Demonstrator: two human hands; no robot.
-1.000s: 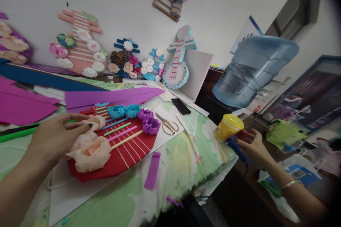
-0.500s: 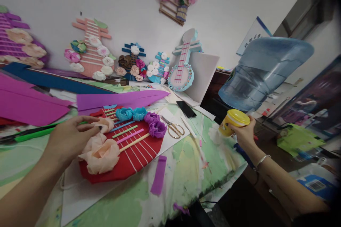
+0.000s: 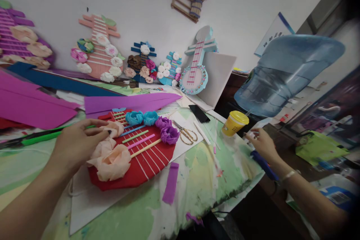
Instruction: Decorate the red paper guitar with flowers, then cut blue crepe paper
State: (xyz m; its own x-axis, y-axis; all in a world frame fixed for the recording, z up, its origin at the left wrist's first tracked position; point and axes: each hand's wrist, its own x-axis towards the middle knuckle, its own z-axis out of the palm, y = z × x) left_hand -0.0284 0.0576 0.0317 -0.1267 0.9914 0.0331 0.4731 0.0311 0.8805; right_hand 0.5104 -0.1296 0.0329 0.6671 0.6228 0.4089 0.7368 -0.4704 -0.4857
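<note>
My left hand point(image 3: 77, 140) rests on the red paper-covered lute point(image 3: 149, 161), its thumb and fingers closed on the uppermost peach paper flower point(image 3: 114, 129). Below that flower sits a larger peach flower point(image 3: 114, 163). Blue flowers point(image 3: 142, 117) and purple flowers point(image 3: 168, 131) line the lute's far side, with white strings and coloured sticks across its face. My right hand point(image 3: 261, 144) is empty beside the table's right edge, fingers curved and apart. Just left of it stands a yellow lidded cup point(image 3: 235, 123). A dark blue object point(image 3: 264, 165) lies under the right wrist.
Gold-handled scissors point(image 3: 188, 135) and a black phone point(image 3: 199, 113) lie beyond the lute. A purple strip point(image 3: 170, 183) is in front. Purple sheets point(image 3: 126, 103) and green-handled scissors point(image 3: 42, 137) are at left. A large water bottle point(image 3: 284, 75) stands behind the cup; decorated lutes point(image 3: 194, 71) lean along the wall.
My right hand has let go of the yellow cup, which now stands on the table, and has drawn away to its right. The left hand stays on the peach flower. The view has shifted slightly.
</note>
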